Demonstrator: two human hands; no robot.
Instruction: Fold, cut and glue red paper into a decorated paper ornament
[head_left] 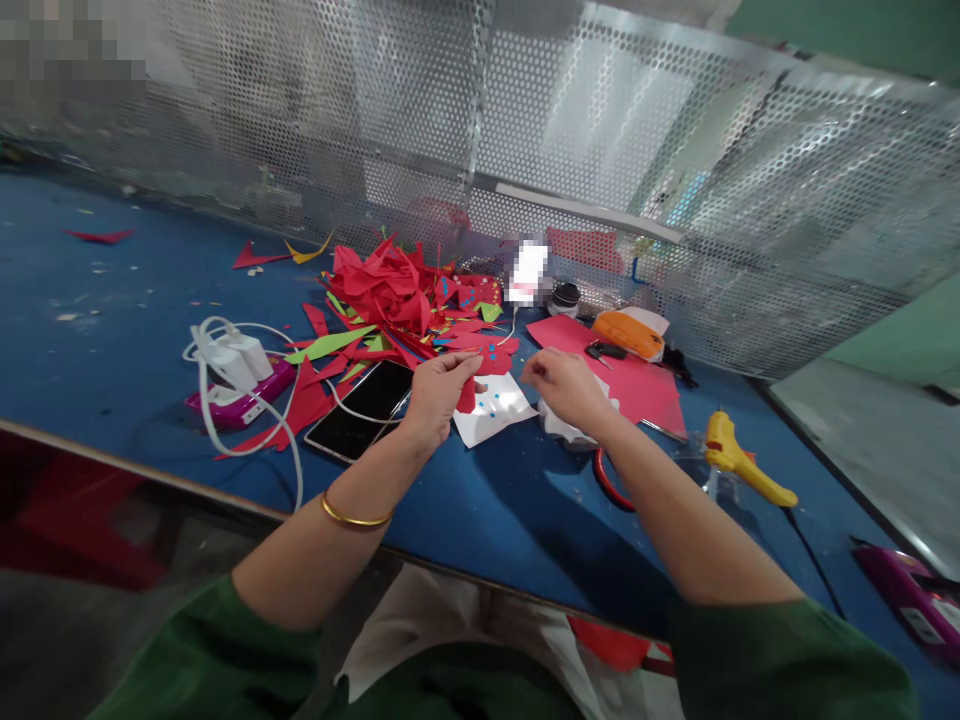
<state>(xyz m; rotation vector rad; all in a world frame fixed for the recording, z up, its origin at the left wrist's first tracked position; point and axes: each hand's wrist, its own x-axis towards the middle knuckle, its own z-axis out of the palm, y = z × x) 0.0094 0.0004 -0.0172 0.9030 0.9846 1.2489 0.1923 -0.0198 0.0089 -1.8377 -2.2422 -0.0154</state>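
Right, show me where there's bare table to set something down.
Largely bare: the blue table left of the white chargers, dotted with scraps, and the patch between the white sheet and near edge, left of the red handle. Crowded: the middle, with the red paper pile, dark-screened device and left hand.

Glue gun [741, 467] at approx 3:30 o'clock, w/ blk cord [814, 560]; orange case [628, 334] at 3, nr key [615, 351]. Jar [564, 299] at 2, lit phone [528, 273] at 1, mesh [390, 110] at 12. Purple pwr strip [251, 407] w/ wht plugs [241, 360] at 9.
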